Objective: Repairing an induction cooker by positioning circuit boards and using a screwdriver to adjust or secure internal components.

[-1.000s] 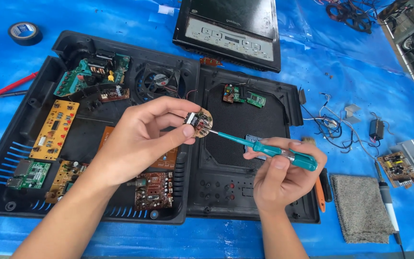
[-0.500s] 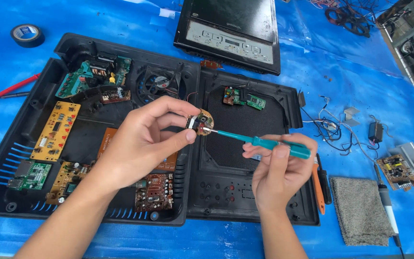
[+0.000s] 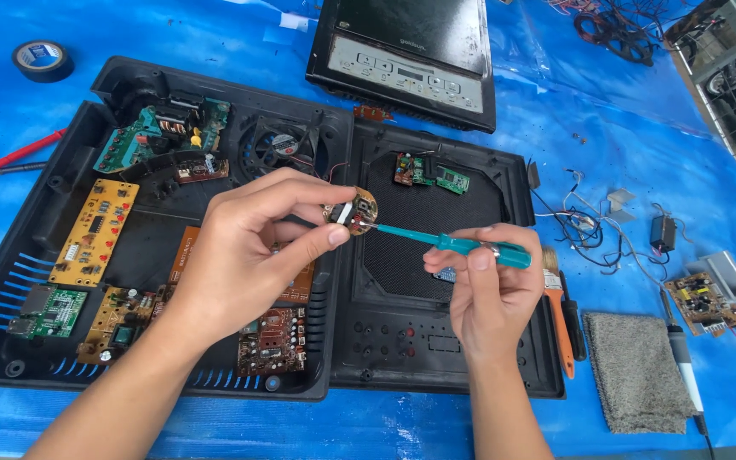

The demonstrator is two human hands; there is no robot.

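Fingers (image 3: 334, 236) of the left hand (image 3: 240, 264) pinch one small round board (image 3: 353, 210); the right hand (image 3: 487, 294) grips one teal screwdriver (image 3: 449, 244) touching it.

Both bare forearms reach up from the lower edge and converge, the left hand (image 3: 244, 255) curled with thumb and forefinger pinched together at their tips and the other fingers folded beneath, while the right hand (image 3: 487, 290) is closed in a loose fist, thumb pressed along its forefinger.
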